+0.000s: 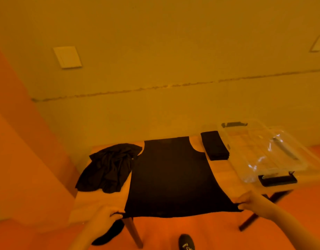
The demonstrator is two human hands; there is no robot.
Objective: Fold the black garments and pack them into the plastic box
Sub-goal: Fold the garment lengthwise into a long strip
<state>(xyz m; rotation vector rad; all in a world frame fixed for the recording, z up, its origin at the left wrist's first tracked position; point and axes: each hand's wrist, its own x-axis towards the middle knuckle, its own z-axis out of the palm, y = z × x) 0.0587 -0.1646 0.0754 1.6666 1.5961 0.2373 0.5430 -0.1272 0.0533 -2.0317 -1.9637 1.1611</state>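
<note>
— Where's the vest (pixel 171 177)?
— Flat on the counter (pixel 99 199), stretched between both hands' fingers; left hand (pixel 108 216) and right hand (pixel 249 200) each pinch a hem corner.
— Looks limp and light; corners seem the right hold.

Wooden table (pixel 99 199), wall switch plate (pixel 67 57), black shoe (pixel 186 243).

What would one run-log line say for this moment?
stage: spreading black vest flat | left hand: pinches hem corner | right hand: pinches hem corner | plastic box: no garment inside
</note>
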